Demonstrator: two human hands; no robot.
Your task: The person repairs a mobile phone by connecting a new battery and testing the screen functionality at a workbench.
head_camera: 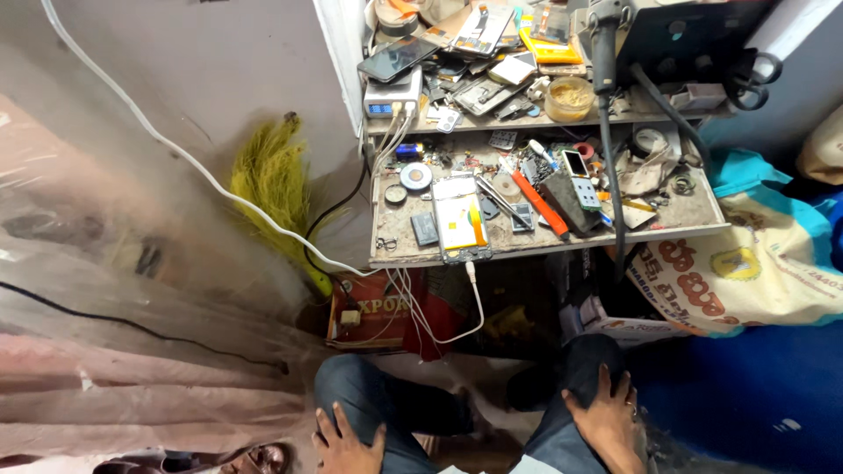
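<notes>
Hands: we are resting left hand (344,441) and right hand (608,421) flat, empty, on our knees; opened phone (460,219) at twelve o'clock, likely fragile, best gripped by edges.

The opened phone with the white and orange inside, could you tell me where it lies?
The opened phone lies at the front of the lower shelf, left of centre, beside the orange tool.
</notes>
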